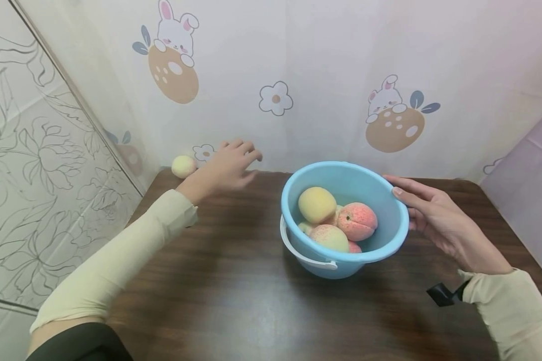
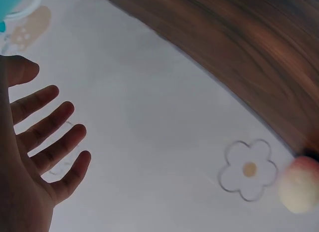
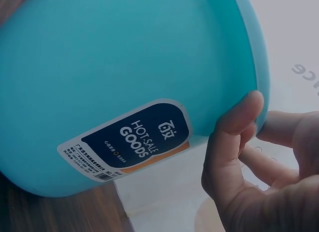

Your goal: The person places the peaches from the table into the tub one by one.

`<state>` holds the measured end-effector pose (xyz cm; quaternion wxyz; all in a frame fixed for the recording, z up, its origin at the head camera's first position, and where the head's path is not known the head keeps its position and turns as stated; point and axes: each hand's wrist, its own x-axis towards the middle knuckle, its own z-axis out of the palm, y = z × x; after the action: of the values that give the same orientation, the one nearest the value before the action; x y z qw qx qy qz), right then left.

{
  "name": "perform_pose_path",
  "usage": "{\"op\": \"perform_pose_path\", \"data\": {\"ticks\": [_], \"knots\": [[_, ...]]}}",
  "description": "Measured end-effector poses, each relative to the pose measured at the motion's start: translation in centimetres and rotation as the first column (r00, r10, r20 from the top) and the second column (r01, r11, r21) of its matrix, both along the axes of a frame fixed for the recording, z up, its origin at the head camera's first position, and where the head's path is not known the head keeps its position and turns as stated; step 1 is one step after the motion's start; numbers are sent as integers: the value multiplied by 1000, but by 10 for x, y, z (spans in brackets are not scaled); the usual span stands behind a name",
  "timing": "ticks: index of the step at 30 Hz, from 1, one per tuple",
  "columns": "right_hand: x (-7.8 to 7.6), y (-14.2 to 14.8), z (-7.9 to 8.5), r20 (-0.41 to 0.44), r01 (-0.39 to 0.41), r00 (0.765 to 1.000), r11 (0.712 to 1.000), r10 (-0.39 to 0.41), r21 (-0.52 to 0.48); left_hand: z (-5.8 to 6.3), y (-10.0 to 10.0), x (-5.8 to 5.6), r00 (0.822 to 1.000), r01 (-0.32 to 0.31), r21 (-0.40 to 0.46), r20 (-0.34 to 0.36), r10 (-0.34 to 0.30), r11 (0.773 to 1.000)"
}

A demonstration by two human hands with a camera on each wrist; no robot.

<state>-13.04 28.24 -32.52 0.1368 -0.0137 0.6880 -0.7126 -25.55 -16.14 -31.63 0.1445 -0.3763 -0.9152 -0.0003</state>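
Note:
In the head view a light-blue bucket stands on the table, its mouth tipped toward me. Inside lie several peaches, among them a yellow one and a pink-red one. My right hand grips the bucket's rim at the right, thumb on one side and fingers on the other, as the right wrist view also shows. To the left of the bucket, my left hand hovers over the table's back edge, fingers spread and loosely bent, holding nothing. A pale peach sits in the back left corner, beyond the left wrist.
The dark wooden table ends at a wall covering printed with rabbits and flowers. A flower-patterned panel borders the left side. The bucket's white handle hangs down at its front left. A label is stuck to its outer wall.

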Motion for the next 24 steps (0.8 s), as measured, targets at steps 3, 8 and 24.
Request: {"op": "perform_pose_path", "data": {"ticks": [3,8,24], "knots": [[-1,1,1,-1,-9,1000,1000,9,8,-4,-11,-6,999,-35,-4,7,35,999],[-2,3,5,4,-29,1000,998,29,57,-11,-28,-14,995,-97,-1,27,97,995],[-7,12,13,-43,-126,988,934,149,334,-32,-83,-42,961,-265,-16,73,265,964]]}}
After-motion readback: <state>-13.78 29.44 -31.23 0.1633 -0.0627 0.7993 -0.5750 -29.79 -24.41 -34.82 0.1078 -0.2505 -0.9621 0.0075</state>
